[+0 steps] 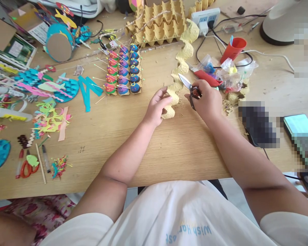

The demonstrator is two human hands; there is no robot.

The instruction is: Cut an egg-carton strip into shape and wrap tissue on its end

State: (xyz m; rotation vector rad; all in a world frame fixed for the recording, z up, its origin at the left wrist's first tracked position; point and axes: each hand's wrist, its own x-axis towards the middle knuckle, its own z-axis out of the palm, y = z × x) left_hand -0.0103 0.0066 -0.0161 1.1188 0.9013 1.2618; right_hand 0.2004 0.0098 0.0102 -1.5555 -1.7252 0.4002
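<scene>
My left hand (159, 106) grips the near end of a long strip of yellow egg carton (182, 66), its cups in a row running away from me. In my right hand (207, 99) is a pair of dark-handled scissors (186, 82). The blades point up and left, close to the strip's right edge; whether they touch it I cannot tell. Left of the strip stand painted egg-carton cups (123, 73) in red, purple and blue rows, with long pins stuck in them.
Yellow egg trays (159, 24) lie at the back beside a white power strip (205, 17). An orange cup (233, 49) and plastic bags (232, 73) stand to the right. Paper scraps (50, 116) and orange-handled scissors (29, 167) lie left. Another person's patterned clothing (41, 215) shows at lower left.
</scene>
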